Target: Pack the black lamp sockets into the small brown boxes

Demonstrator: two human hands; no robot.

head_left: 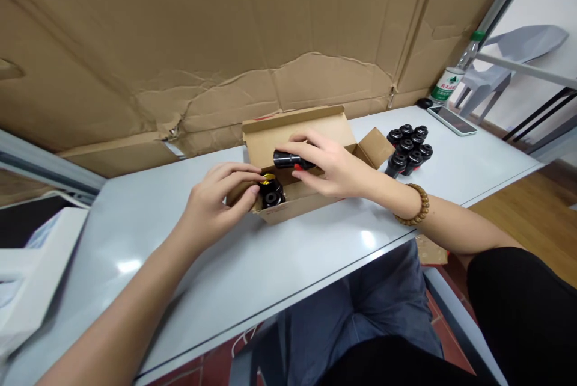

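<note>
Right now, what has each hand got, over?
Right hand gripping black cylinder above open cardboard box. Left hand at black pieces inside box. Nothing blocking.

One carton (297, 127), two black cylinders (271, 198) inside, one in right hand (331, 163), about eight on table (473, 157) (cluster overlaps).

The hands (214, 205) (327, 166) partly hide the black cylinders (272, 196) (any markings too small to tell).
</note>
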